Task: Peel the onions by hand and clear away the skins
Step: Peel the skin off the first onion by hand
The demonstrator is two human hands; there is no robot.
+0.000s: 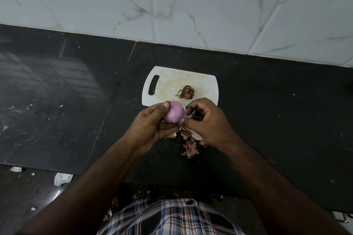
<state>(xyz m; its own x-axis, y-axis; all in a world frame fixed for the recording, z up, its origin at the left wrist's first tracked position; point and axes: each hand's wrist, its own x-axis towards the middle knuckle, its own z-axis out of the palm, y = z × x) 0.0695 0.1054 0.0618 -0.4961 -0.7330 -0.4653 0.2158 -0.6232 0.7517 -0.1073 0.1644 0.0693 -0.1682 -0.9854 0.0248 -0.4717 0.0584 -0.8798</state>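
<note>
Here, my left hand (150, 122) grips a peeled pink onion (173, 114); my right hand (207, 120) pinches its skin beside it, loose skins (190, 148) beneath.

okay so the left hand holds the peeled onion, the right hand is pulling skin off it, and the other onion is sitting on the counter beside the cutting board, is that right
Not quite. The head view shows the other onion sitting on the cutting board, not on the counter beside it. The rest holds: the left hand holds the peeled onion, and the right hand is pulling skin off it.
</note>
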